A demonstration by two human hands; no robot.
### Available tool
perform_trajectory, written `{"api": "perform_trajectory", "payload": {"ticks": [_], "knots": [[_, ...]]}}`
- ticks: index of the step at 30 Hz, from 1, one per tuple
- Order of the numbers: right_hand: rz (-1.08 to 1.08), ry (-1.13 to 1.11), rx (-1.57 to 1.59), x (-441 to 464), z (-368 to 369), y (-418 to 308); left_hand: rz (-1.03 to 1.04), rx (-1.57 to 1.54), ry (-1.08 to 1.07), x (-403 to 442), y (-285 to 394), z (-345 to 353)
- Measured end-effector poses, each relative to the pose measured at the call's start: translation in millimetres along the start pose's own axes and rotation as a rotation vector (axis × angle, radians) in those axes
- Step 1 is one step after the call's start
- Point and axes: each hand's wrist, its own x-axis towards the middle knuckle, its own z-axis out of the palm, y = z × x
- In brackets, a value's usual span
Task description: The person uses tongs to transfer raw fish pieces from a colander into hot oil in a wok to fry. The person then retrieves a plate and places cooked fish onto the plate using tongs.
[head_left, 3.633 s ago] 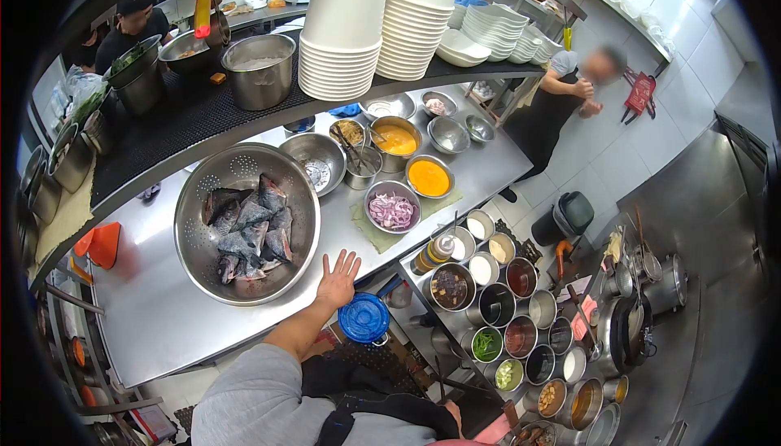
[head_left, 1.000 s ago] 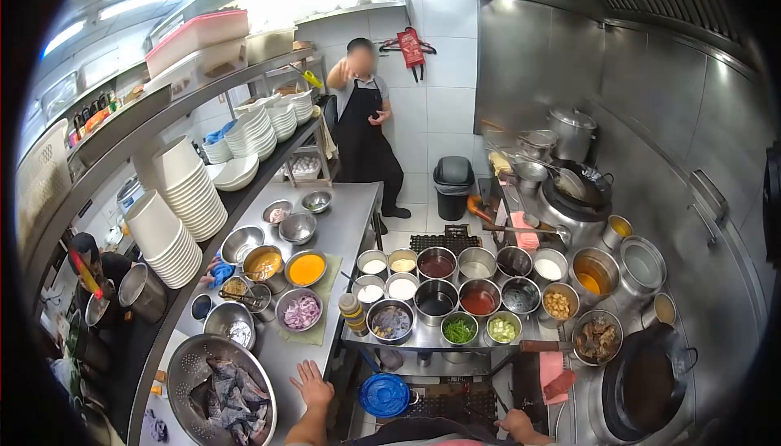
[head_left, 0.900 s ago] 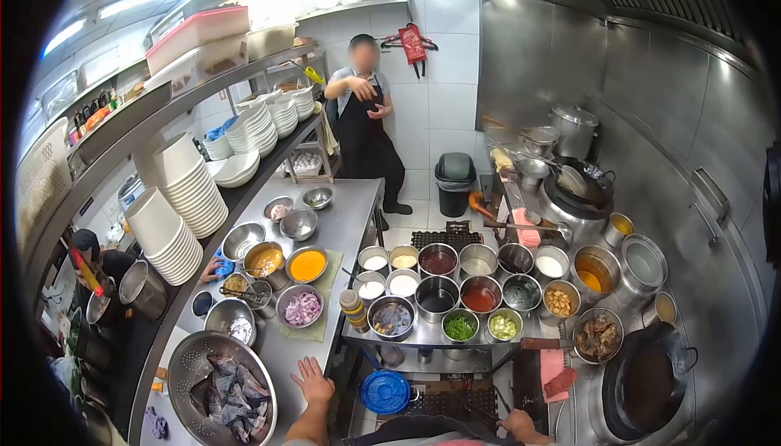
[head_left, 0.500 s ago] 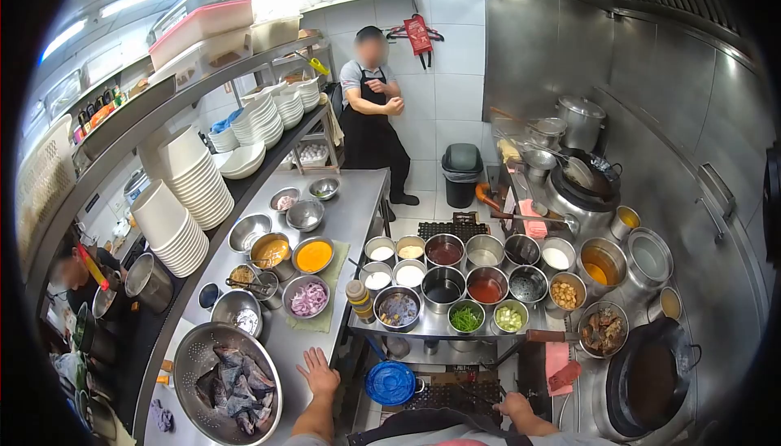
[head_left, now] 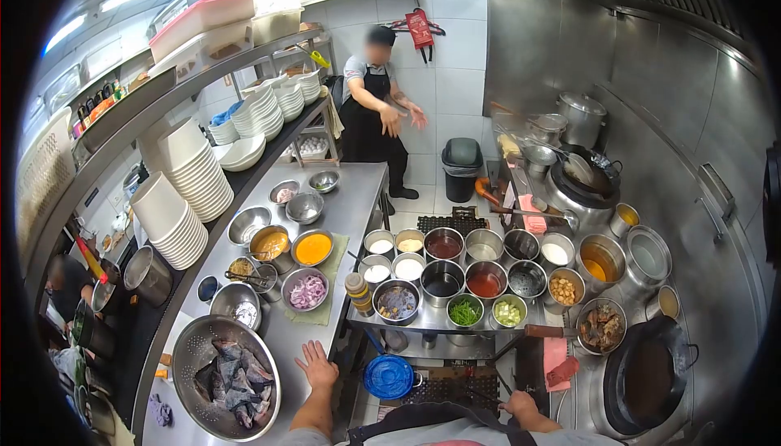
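My left hand [head_left: 317,366] lies flat on the steel counter [head_left: 305,336] with its fingers spread, holding nothing. Just left of it, a large perforated steel bowl [head_left: 185,356] holds dark pieces of fish [head_left: 236,385]. Beyond the hand, a bowl of sliced purple onion [head_left: 307,291] rests on a green cloth [head_left: 335,283]. My right hand [head_left: 519,405] is low at the stove's near edge, its fingers curled; what they close around is too small to tell. A pink cloth [head_left: 556,356] lies beyond that hand.
Many steel pots of sauces and chopped vegetables stand on the middle table [head_left: 431,332]. A dark wok [head_left: 651,377] sits at right. A co-worker [head_left: 374,112] stands at the back beside a bin [head_left: 462,169]. Stacked white bowls [head_left: 183,226] line the left shelf. A blue lid [head_left: 389,377] is below.
Since the oldest frame, my view has swung from the counter toward the back wall and stove. The co-worker's hands have moved apart and lower. My left hand has stayed flat on the counter.
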Motion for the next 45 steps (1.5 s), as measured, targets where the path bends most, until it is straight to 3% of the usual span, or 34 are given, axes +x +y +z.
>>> {"api": "perform_trajectory", "payload": {"ticks": [27,45], "knots": [[-0.017,0.063,0.049,-16.8,10.1,-2.3,0.006,-0.026,0.024,-0.6,0.1,-1.2],[0.058,-0.018,0.107,-31.5,1.1,-15.0,0.003,-0.015,0.029,-0.5,0.1,-0.4]]}}
